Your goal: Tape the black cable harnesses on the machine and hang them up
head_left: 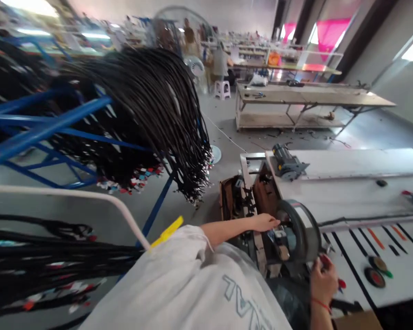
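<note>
My left hand [264,222] reaches out from a white sleeve to the end of a white work table [351,195]. Its fingertips touch a dark part beside a grey drum-shaped wheel [301,229]. Whether it grips anything is hidden. My right hand [322,278], with a red thread at the wrist, is curled at the table's near edge just right of the wheel. A small red piece [342,284] shows beside its fingers. I cannot tell whether the hand holds it.
A thick bundle of black cables [151,110] hangs over a blue rack [44,126] at the left. More cables [48,266] lie under a white rail [89,198]. A small motor [287,164] sits on the table. Wooden benches [306,96] and people stand far back.
</note>
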Demonstrator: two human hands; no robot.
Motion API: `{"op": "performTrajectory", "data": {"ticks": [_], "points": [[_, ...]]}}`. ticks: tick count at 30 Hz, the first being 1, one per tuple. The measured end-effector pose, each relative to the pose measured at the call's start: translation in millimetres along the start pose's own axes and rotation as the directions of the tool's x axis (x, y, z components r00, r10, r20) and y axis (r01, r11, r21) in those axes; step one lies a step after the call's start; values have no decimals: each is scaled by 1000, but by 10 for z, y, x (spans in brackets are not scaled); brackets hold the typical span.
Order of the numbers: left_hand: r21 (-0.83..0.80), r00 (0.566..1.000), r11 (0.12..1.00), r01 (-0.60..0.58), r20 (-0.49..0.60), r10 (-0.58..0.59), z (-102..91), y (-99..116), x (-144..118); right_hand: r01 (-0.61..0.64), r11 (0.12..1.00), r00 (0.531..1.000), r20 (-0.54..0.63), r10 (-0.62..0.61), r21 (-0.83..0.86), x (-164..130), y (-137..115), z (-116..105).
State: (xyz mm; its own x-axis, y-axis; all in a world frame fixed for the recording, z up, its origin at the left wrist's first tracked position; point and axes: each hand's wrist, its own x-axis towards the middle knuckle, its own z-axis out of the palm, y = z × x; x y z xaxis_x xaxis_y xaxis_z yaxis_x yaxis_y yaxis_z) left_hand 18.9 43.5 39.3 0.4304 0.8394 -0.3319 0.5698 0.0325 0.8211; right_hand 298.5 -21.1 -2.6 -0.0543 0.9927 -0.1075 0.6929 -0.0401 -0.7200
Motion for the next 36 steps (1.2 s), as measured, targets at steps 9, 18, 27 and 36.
{"op": "performTrajectory", "data": {"ticks": [9,18,27,36], "points": [[24,976,977,-214,-42,215,271,-158,-541,-236,728,970,116,212,644,-383,-1070,638],[9,985,985,-171,20,171,357,-426,-768,-441,458,892,323,316,772,-130,-948,712],[-3,987,998,-60,149,59,454,-499,-786,-367,553,914,402,62,748,-466,-1172,333],[-95,989,991,-91,112,101,550,-384,-784,-451,634,885,405,229,628,-385,-760,690]]}}
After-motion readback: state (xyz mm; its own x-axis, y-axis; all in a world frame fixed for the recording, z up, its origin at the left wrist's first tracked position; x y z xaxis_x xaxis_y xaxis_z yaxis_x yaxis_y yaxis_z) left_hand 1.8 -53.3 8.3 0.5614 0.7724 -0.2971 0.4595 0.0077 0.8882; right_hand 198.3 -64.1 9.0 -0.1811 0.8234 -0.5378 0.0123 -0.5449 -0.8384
